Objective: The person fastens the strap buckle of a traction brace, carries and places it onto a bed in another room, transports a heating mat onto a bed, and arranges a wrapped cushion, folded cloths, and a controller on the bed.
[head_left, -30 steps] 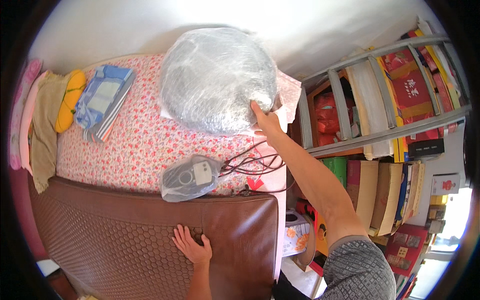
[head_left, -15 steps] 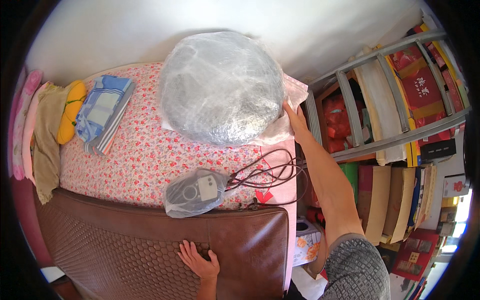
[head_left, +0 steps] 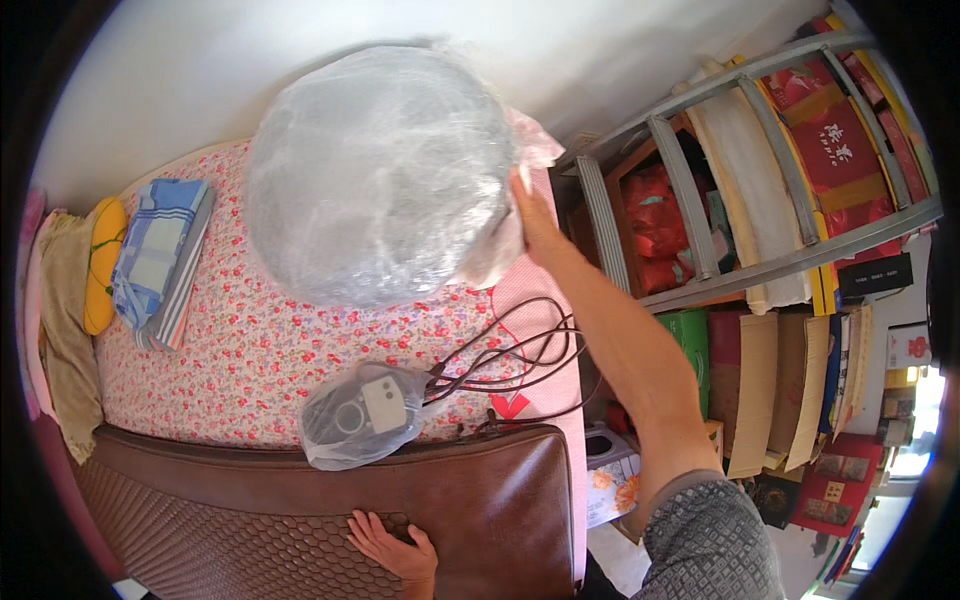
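Note:
A large round grey bundle in clear plastic wrap (head_left: pixel 380 180) stands against the wall on a bed with a floral sheet (head_left: pixel 230 390). My right hand (head_left: pixel 535 222) grips its right edge, next to some bunched pink cloth; the fingertips are partly hidden there. My left hand (head_left: pixel 395 550) lies flat with spread fingers on the brown padded leather bed end (head_left: pixel 490 490). Between my hands, a grey device in a clear plastic bag (head_left: pixel 365 415) rests against the leather edge. Its looped dark cable (head_left: pixel 500 365) runs under my right forearm.
Folded blue checked and striped cloths (head_left: pixel 160 260) lie at left, beside a yellow cushion (head_left: pixel 103 265) and a tan cloth (head_left: pixel 70 320). A metal ladder (head_left: pixel 690 205) leans at right before stacked red boxes (head_left: pixel 835 145). Cardboard (head_left: pixel 750 390) and a flower-printed box (head_left: pixel 612 490) stand below.
The wrapped bundle looks larger and further left, with my right hand moving along at its edge. The whole view has also shifted somewhat. My left hand stays on the leather.

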The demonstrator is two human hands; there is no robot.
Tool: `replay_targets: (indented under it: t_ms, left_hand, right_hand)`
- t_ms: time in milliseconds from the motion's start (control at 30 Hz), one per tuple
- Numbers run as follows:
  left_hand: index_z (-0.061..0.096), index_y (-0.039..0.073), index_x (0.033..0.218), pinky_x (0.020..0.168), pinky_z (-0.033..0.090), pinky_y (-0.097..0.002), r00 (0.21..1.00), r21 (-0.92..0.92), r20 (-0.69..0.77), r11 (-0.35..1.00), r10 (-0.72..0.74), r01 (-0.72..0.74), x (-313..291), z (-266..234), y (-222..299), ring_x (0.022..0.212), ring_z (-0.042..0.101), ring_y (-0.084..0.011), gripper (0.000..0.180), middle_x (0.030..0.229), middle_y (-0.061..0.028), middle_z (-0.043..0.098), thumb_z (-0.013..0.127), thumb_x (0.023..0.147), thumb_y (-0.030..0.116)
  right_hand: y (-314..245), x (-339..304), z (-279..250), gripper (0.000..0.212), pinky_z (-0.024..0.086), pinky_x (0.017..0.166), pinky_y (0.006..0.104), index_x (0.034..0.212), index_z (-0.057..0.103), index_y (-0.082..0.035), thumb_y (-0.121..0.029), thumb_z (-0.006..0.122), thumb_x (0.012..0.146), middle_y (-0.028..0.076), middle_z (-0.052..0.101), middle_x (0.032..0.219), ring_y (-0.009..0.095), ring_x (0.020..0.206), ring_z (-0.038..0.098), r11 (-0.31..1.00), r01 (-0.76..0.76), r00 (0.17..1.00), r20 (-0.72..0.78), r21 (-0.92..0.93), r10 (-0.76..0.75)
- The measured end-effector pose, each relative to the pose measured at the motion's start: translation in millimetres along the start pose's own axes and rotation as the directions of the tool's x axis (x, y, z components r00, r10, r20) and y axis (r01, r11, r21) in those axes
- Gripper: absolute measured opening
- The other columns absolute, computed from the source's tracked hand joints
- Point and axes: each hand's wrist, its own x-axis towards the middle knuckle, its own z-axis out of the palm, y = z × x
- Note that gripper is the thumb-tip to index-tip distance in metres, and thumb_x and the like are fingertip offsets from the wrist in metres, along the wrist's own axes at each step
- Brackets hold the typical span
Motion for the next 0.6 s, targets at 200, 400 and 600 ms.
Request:
replay_targets:
  t_ms: [200,400,600]
  left_hand:
    - [0.033,-0.003,0.149,0.120,0.013,-0.0640,1.000,0.011,-0.017,1.000,-0.005,0.005,1.8,-2.7,2.2,0.149,0.023,-0.0460,0.064,0.158,-0.0266,0.030,0.044,0.101,0.037]
    - [0.035,-0.001,0.148,0.120,0.013,-0.0636,0.998,-0.010,-0.039,0.999,-0.045,0.044,-4.1,-1.0,-11.2,0.148,0.024,-0.0455,0.062,0.158,-0.0246,0.031,0.044,0.101,0.039]
    - [0.038,-0.001,0.146,0.120,0.015,-0.0634,0.999,-0.110,-0.003,0.993,-0.048,0.047,2.4,10.4,2.2,0.148,0.025,-0.0441,0.062,0.158,-0.0230,0.032,0.046,0.101,0.041]
  right_hand:
    - [-11.6,-30.9,65.0,0.099,0.039,0.111,0.0355,0.151,0.039,0.003,-0.066,0.067,0.086,0.023,0.051,0.145,0.030,0.131,0.052,0.966,0.247,0.961,0.144,-0.080,-0.234]
    - [8.7,-11.1,37.0,0.117,0.036,0.114,0.0352,0.153,0.032,0.005,-0.073,0.072,0.075,0.026,0.046,0.149,0.033,0.138,0.046,0.815,0.060,0.945,-0.231,-0.576,-0.233]
    - [18.2,11.4,-26.4,0.120,0.034,0.116,0.0392,0.153,0.031,0.007,-0.075,0.069,0.074,0.030,0.043,0.151,0.040,0.140,0.043,0.772,0.140,0.937,-0.168,-0.620,-0.305]
